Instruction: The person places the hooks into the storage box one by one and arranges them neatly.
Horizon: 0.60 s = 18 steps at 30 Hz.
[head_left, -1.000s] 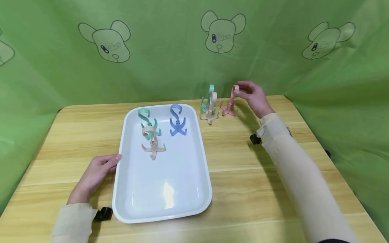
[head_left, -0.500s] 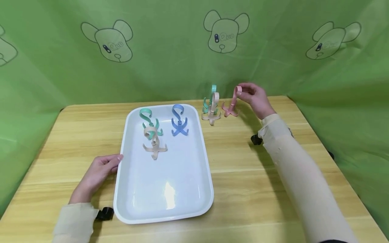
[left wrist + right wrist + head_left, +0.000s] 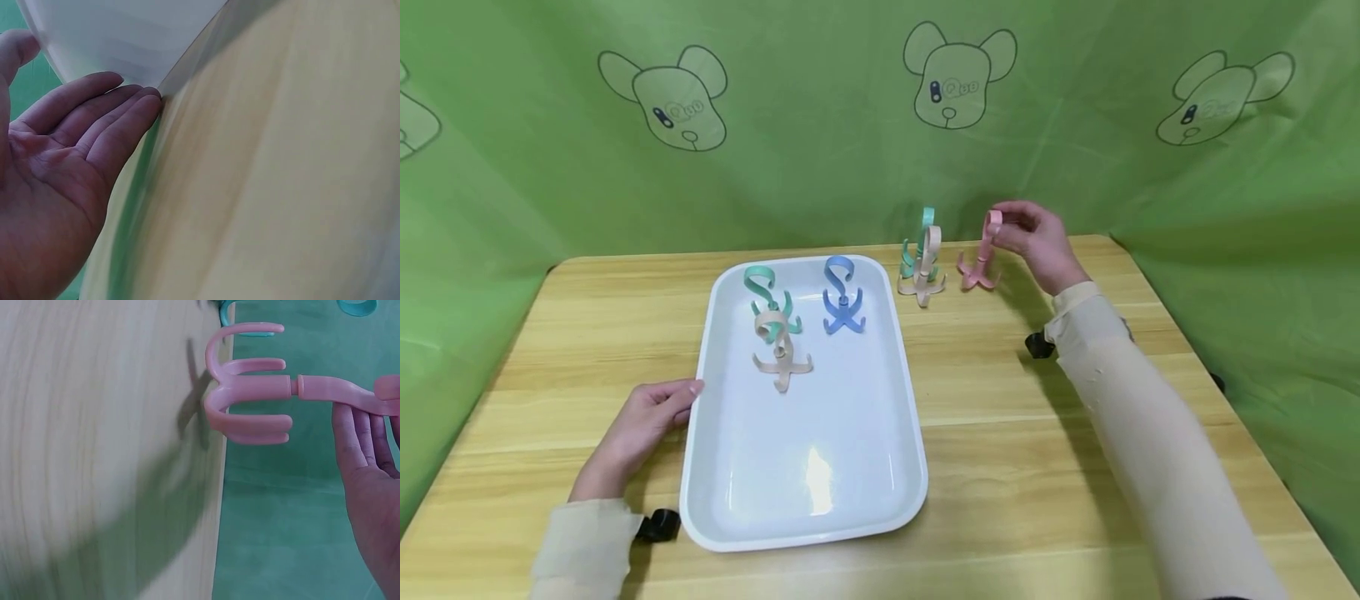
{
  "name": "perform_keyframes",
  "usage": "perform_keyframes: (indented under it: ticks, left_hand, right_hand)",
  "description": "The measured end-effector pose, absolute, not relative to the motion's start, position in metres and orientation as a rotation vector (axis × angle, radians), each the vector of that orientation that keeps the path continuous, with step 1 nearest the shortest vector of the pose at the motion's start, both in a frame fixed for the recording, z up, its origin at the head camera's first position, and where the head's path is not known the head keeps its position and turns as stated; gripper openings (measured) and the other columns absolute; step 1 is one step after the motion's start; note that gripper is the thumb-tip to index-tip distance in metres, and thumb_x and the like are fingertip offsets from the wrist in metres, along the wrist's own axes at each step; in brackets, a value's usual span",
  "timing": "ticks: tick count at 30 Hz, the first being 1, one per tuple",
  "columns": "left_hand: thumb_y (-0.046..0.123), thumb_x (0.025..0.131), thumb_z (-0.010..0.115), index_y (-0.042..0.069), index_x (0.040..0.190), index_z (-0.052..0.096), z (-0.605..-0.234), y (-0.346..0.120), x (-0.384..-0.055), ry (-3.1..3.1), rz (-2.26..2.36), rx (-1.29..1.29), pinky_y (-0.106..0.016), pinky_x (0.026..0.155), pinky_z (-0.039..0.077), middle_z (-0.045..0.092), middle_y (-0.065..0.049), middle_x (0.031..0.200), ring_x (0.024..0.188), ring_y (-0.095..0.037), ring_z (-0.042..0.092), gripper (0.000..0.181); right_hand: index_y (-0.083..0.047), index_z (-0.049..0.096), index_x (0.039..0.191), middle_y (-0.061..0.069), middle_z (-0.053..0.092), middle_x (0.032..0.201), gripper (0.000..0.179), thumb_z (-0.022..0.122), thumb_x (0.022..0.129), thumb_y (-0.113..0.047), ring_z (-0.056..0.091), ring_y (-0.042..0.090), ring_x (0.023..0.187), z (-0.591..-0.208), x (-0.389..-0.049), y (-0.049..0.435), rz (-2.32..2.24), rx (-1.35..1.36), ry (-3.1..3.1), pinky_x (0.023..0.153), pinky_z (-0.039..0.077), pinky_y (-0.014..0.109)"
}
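In the head view my left hand point(image 3: 647, 425) holds the left rim of a white tray point(image 3: 805, 517), thumb at the rim and fingers against the outer wall point(image 3: 112, 37). My right hand point(image 3: 1037, 246) pinches the curled top of a pink four-armed rotating hook point(image 3: 981, 271), which is upright at the table's back right. Whether its base touches the table, I cannot tell. Beside it on the left stand a cream hook point(image 3: 922, 279) and, partly behind that, a teal hook point(image 3: 928, 218). Inside the tray are a green hook point(image 3: 760, 279), a blue hook point(image 3: 842, 312) and a cream hook point(image 3: 782, 365).
The wooden table point(image 3: 1000, 467) ends at the back against a green curtain point(image 3: 820, 167) with printed bear heads. More curtain hangs along both sides. A black wrist mount point(image 3: 658, 525) sits close to the tray's lower left corner.
My right hand has shifted slightly to the right with the pink hook, widening its gap from the cream one. The left hand and tray keep their places; the head view has shifted a little.
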State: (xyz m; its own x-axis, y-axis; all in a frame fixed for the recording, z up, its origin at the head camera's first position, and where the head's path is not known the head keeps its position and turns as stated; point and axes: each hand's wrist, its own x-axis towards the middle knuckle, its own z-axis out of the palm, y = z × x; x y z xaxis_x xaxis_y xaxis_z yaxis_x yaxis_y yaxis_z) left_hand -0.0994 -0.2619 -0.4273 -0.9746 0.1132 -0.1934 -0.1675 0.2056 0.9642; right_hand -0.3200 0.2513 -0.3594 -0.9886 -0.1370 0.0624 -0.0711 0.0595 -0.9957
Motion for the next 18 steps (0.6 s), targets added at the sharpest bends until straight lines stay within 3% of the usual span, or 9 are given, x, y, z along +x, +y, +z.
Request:
perform_keyframes:
  ticks: [18]
  left_hand:
    - [0.030, 0.104, 0.053, -0.017, 0.126, 0.053, -0.425, -0.262, -0.100, 2.260, 1.819, -0.054, -0.026, 0.084, 0.054, 0.056, -0.032, 0.127, 0.098, -0.008, 0.066, 0.052]
  right_hand:
    - [0.001, 0.058, 0.122, 0.013, 0.056, 0.114, 0.037, 0.072, 0.087, 0.003, 0.058, 0.021, 0.097, -0.328, -0.294, 0.247, -2.323, -0.225, 2.109, 0.089, 0.054, 0.030]
